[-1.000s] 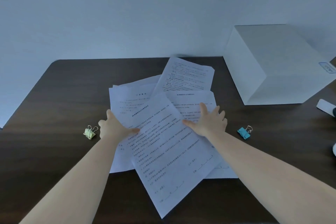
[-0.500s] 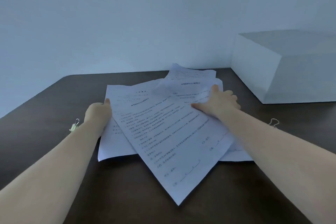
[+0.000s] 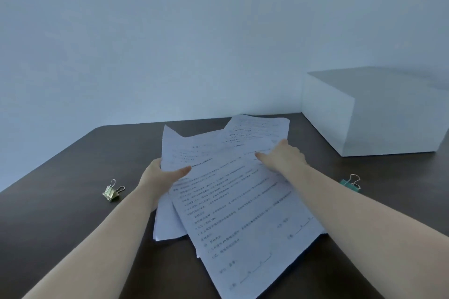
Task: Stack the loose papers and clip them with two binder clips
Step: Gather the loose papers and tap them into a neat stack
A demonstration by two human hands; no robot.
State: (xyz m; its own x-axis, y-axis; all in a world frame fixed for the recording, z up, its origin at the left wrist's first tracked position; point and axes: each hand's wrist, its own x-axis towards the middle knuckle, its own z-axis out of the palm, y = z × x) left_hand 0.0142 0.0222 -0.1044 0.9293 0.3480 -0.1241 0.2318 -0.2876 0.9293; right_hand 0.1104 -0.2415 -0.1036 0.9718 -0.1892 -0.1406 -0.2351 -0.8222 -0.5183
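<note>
Unreadable print on gripped papers [image 3: 233, 206]

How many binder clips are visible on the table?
2: a yellow metal binder clip left of the left forearm, and a teal binder clip right of the right forearm. None seems hidden.

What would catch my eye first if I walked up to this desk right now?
Most likely the messy fan of printed papers in the middle of the dark table, gripped on either side by the left hand and the right hand. Next, two binder clips lying untouched: a yellow clip off to the left and a teal clip to the right. A big white box sits at the back right.
</note>
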